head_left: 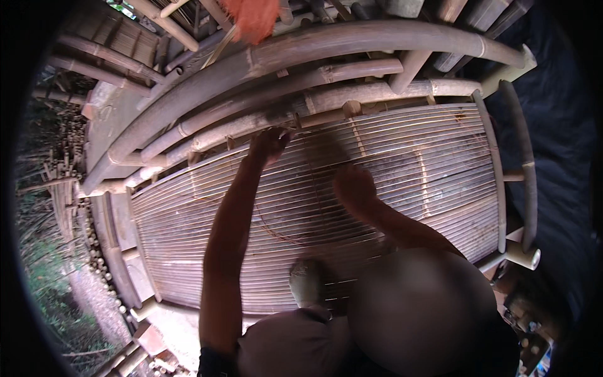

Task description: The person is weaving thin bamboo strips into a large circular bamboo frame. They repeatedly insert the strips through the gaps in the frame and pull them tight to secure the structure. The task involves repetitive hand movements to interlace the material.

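A slatted bamboo bench seat (pixel 377 207) lies in front of me, its thin strips set side by side. My left hand (pixel 270 146) is at the seat's far edge, by the bamboo rail (pixel 326 100), its fingers curled together. Over the middle of the slats is my right hand (pixel 356 187), closed like a fist. Whatever either hand holds is too small or hidden to make out. Between them a dark blurred patch crosses the slats; I cannot tell if it is a shadow. A thin reddish-brown strand (pixel 267 229) lies loose on the slats below my left hand.
Thick curved bamboo poles (pixel 370 38) form the bench's back, with an orange cloth (pixel 254 19) above them. Dark sheeting (pixel 559 157) hangs at the right. Bundled bamboo pieces (pixel 63 182) and green plants (pixel 47 276) are at the left. A pale shape (pixel 306 283), perhaps a foot, rests on the near slats.
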Available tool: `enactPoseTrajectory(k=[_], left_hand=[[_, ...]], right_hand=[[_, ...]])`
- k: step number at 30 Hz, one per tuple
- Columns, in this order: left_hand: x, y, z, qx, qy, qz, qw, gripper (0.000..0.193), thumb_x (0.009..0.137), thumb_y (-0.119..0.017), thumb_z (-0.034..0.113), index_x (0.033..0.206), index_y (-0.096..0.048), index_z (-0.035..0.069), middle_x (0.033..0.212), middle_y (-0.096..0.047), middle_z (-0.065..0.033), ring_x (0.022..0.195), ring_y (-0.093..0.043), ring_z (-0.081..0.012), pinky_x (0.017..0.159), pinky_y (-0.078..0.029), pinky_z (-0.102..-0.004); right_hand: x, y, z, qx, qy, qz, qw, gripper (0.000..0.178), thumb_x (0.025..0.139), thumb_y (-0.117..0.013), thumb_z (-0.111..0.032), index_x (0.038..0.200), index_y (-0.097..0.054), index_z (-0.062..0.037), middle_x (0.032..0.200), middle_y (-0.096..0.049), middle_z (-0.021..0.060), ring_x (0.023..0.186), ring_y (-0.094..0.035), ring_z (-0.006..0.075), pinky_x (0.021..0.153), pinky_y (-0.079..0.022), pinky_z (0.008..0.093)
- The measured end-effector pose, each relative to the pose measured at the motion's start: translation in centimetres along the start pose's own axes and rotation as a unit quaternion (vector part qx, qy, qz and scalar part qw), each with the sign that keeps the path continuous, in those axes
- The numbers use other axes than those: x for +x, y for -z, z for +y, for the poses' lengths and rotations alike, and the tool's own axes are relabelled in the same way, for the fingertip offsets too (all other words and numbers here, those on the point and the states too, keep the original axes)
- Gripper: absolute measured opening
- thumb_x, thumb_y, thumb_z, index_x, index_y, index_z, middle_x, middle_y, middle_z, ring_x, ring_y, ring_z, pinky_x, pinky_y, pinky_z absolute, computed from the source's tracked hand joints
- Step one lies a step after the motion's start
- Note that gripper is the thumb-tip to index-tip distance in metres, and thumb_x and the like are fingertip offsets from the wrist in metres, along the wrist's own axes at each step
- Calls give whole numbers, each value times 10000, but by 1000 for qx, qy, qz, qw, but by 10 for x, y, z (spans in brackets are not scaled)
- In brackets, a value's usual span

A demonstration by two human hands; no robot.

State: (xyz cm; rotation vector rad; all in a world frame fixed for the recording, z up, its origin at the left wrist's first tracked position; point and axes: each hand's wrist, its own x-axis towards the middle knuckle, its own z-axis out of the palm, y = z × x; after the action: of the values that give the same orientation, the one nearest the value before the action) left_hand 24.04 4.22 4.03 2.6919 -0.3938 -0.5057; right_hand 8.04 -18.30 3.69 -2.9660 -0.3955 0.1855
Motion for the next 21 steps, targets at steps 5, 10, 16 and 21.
enactPoseTrajectory(k=[5, 10, 16, 21], left_hand=[[34, -30, -20, -141, 39, -71, 987, 392, 891, -586, 539, 1037, -740, 209, 1097, -706, -98, 1070, -653, -287, 969, -460, -449], [68, -70, -80, -161, 48, -46, 985, 589, 797, -657, 618, 1141, -684, 140, 1169, -688, -85, 1145, -619, -266, 999, -413, -452], [63, -63, -65, -172, 34, -55, 983, 636, 777, -664, 629, 1169, -664, 128, 1206, -676, -72, 1191, -591, -273, 1045, -313, -533], [36, -42, -28, -127, 11, -12, 992, 554, 798, -663, 600, 1090, -721, 132, 1060, -717, -128, 1070, -654, -310, 966, -450, -455]], right_hand=[[-11, 40, 35, 709, -238, -203, 632, 249, 961, -580, -256, 989, -572, -9, 645, -560, 71, 473, -527, 137, 420, -426, 273], [-13, 107, 36, 436, -253, -190, 843, 243, 943, -637, -209, 946, -609, 32, 659, -634, 79, 478, -578, 108, 421, -461, 251], [-8, 219, 12, 243, -206, -180, 931, 201, 927, -632, -165, 874, -619, 29, 713, -674, 137, 526, -645, 147, 507, -530, 309], [-14, 216, -7, 37, -68, -150, 986, 171, 868, -638, -147, 844, -604, 19, 735, -638, 243, 814, -664, 419, 735, -536, 463]])
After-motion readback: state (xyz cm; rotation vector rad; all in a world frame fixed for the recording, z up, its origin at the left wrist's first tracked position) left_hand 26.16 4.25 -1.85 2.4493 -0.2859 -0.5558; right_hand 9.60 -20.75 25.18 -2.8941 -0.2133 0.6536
